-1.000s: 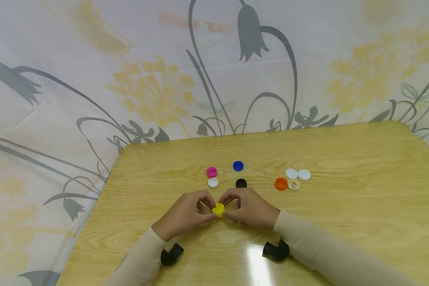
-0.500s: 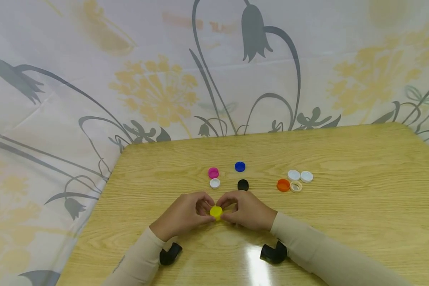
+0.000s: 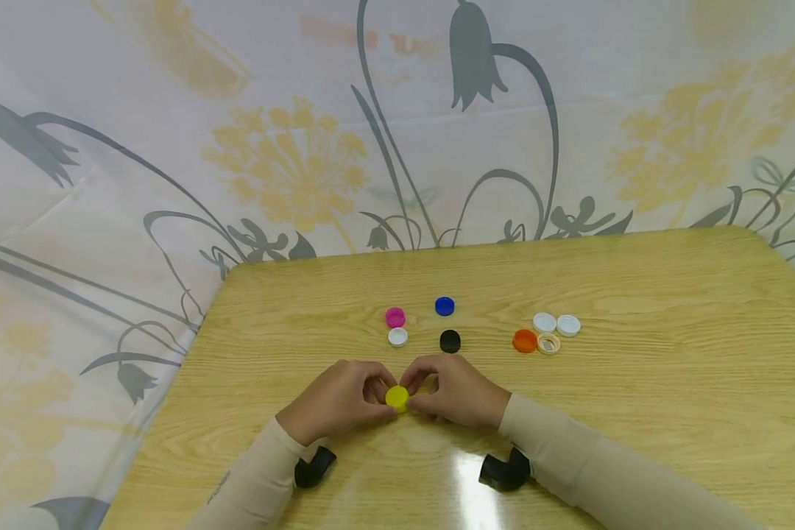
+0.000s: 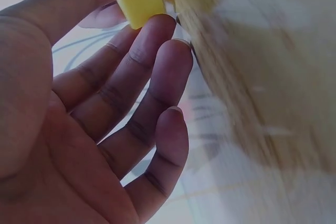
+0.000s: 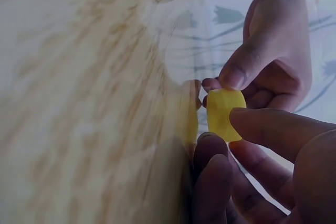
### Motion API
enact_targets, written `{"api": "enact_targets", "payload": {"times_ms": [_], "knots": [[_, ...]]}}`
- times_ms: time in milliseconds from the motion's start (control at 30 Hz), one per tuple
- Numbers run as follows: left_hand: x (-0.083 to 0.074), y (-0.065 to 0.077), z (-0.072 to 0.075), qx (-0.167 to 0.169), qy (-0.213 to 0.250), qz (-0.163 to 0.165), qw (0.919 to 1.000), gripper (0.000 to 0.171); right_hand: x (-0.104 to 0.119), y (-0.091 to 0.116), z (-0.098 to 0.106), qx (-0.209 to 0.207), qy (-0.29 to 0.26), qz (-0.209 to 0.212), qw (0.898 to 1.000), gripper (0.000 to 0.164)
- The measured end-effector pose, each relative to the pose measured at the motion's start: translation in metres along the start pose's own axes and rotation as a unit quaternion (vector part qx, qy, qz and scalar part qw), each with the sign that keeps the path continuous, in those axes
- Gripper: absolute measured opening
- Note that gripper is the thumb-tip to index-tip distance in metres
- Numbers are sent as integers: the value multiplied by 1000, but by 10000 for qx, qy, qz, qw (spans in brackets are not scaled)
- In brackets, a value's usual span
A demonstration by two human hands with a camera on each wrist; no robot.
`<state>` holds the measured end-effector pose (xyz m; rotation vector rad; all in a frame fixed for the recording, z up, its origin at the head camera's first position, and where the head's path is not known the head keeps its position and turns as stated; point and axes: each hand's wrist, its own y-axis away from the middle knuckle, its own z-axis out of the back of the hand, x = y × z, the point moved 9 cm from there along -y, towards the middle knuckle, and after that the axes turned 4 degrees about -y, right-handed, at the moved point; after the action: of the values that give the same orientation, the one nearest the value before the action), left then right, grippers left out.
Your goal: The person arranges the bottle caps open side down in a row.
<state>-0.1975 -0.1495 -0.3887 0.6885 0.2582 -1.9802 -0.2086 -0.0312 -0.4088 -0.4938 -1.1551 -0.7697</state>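
Between my two hands is a yellow bottle cap [image 3: 397,398], just above or on the wooden table; the head view cannot tell which. My left hand [image 3: 338,401] pinches its left side with curled thumb and fingers. From the right, my right hand [image 3: 460,390] pinches it too. In the right wrist view the yellow cap [image 5: 223,114] has a thumb or finger from each hand against it. The left wrist view shows only part of the cap [image 4: 142,1], above the loosely bent fingers. Just beyond the right hand lies a black cap [image 3: 450,341].
Behind the hands lie a pink cap [image 3: 394,317], a white cap [image 3: 398,337] and a blue cap [image 3: 444,306]. Farther right, an orange cap [image 3: 525,341] and a cream ring-like cap [image 3: 548,343] sit beside two white caps [image 3: 545,322]. A patterned cloth hangs behind the table [image 3: 291,294].
Both hands have shifted slightly left and nearer the person with the yellow cap, and the black cap shows more fully. The grip stays much the same.
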Motion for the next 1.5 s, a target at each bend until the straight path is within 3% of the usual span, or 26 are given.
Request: {"api": "enact_targets", "payload": {"times_ms": [433, 1500], "knots": [[1, 2, 5, 106, -618, 94, 9980, 23, 5, -7, -6, -157, 755, 278, 9966, 11], [3, 5, 3, 342, -579, 102, 9977, 27, 7, -11, -10, 3, 707, 177, 9973, 15]]}}
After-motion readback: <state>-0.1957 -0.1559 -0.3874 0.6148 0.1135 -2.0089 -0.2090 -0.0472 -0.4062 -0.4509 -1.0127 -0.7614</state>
